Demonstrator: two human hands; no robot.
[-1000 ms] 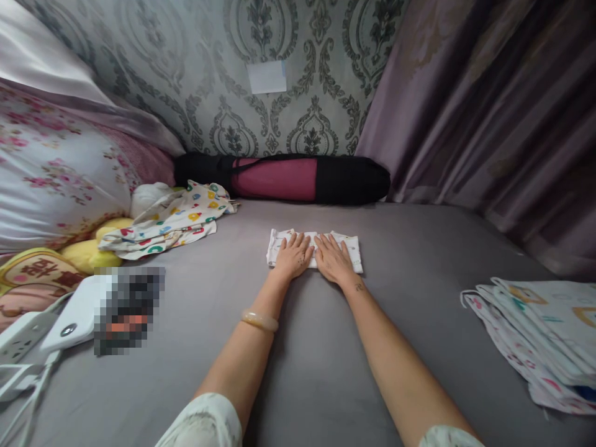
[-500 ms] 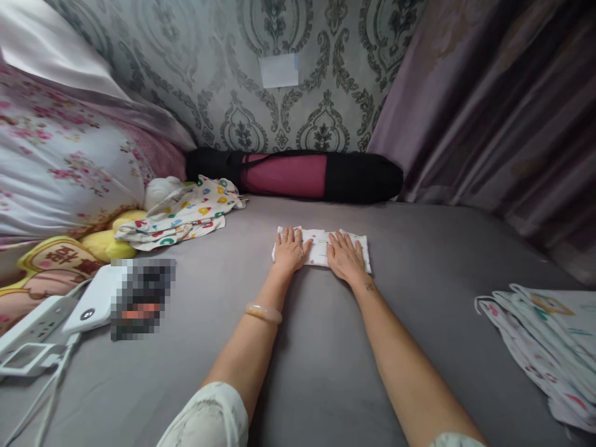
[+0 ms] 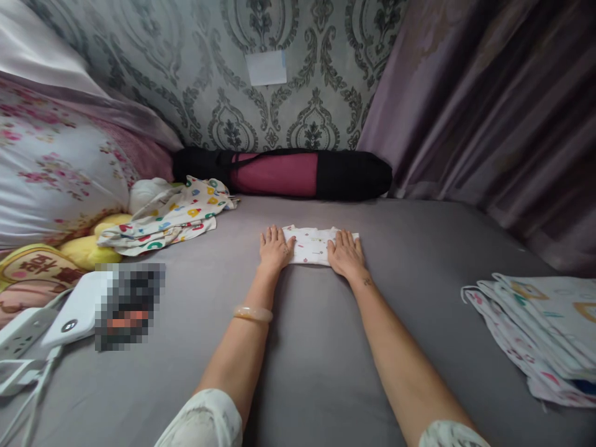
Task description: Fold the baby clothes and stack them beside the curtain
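Observation:
A white cloth garment (image 3: pixel 310 246) with small printed figures lies folded into a flat rectangle on the grey bed sheet (image 3: pixel 307 347). My left hand (image 3: pixel 275 248) rests flat over its left end, fingers stretched forward and thumb on the cloth. Over its right end my right hand (image 3: pixel 346 252) lies palm down with the fingers extended. The cloth between the hands is in plain sight; both ends are partly covered.
A black and maroon long bag (image 3: pixel 279 174) lies along the wall. At left are a patterned cloth (image 3: pixel 172 217), a floral pillow (image 3: pixel 51 167), a white power bank (image 3: pixel 77 307) and a power strip (image 3: pixel 21 332). Folded cloths (image 3: pixel 535 329) are stacked at right.
My left hand has slid outward to the left end of the folded garment, so more of its middle shows. My right hand stays near the right end. The camera view has shifted slightly.

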